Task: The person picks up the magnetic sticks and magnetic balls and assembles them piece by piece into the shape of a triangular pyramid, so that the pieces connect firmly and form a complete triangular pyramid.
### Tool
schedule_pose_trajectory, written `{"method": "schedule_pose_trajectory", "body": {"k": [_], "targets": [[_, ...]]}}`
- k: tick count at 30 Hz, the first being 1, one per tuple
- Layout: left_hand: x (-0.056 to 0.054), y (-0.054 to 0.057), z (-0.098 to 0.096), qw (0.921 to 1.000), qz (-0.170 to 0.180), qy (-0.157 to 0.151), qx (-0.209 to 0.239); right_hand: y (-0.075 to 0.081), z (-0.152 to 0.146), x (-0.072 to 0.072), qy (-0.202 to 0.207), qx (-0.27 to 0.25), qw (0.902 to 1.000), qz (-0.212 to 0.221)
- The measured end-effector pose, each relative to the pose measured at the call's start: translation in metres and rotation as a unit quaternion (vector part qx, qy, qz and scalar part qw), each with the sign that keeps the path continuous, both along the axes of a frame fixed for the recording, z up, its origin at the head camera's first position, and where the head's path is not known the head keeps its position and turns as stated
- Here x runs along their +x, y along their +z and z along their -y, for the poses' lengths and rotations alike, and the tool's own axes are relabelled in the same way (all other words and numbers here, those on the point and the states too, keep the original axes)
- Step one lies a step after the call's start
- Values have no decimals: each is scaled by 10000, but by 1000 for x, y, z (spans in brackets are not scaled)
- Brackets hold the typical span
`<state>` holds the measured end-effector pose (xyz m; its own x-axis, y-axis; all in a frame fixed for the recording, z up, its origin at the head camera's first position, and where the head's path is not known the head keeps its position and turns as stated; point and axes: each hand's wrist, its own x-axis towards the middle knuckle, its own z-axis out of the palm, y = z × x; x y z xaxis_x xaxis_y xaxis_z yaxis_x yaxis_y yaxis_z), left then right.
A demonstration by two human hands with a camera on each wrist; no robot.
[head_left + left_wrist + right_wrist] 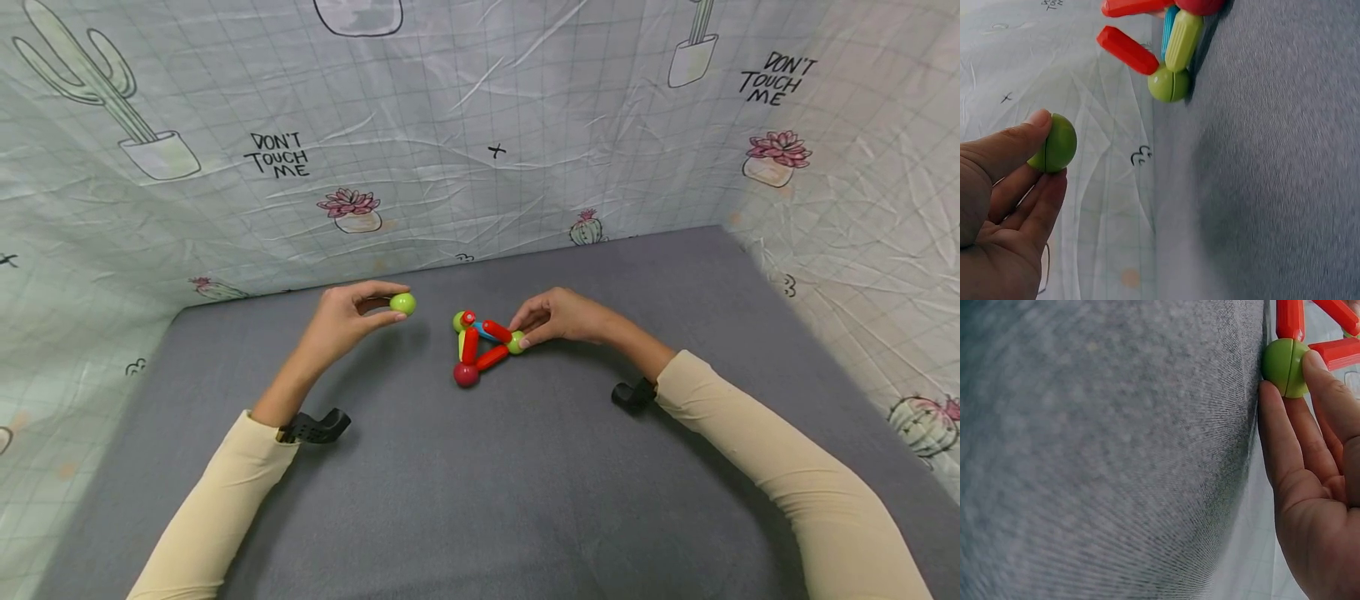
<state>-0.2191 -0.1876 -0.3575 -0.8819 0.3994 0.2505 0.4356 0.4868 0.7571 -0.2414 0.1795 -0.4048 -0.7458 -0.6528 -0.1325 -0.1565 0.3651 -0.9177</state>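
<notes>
My left hand point(347, 321) pinches a smooth green ball point(402, 303) between thumb and fingertips, raised over the table to the left of a triangular construction. In the left wrist view a seam line shows round this ball point(1060, 144). The construction has a red ball point(466, 374) at its near corner, a green ball point(459, 322) at its far left and another green ball point(516, 342) at its right. Red rods point(492, 358), a blue rod point(487, 332) and a yellow-green rod point(1185, 39) join or rise from them. My right hand point(564, 317) holds the right green ball point(1284, 365) with thumb and fingers.
A grey cloth-covered table point(450, 483) lies beneath the construction. Pale fabric point(450, 150) printed with cacti and lettering hangs behind and at both sides. Dark camera mounts sit on the left wrist point(318, 427) and the right wrist point(633, 396).
</notes>
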Motion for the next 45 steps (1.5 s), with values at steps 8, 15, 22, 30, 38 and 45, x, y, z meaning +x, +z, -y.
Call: {"method": "schedule_pose_trajectory", "body": {"k": [8, 15, 22, 30, 38, 45], "targets": [[1, 0, -11, 9998, -11, -210, -5, 1, 0, -2, 24, 19, 10000, 7], [2, 3, -19, 9993, 20, -364, 73, 2, 1, -1, 30, 3, 10000, 62], [4, 4, -27, 9985, 27, -538, 134, 2, 1, -1, 30, -16, 10000, 48], [2, 4, -38, 9970, -18, -763, 163, 2, 1, -1, 41, -6, 10000, 21], [0, 7, -52, 9945, -1, -1047, 48, 3, 1, -2, 42, 6, 10000, 44], [-4, 8, -65, 9895, -21, -1418, -266, 4, 1, 0, 55, -1, 10000, 57]]}}
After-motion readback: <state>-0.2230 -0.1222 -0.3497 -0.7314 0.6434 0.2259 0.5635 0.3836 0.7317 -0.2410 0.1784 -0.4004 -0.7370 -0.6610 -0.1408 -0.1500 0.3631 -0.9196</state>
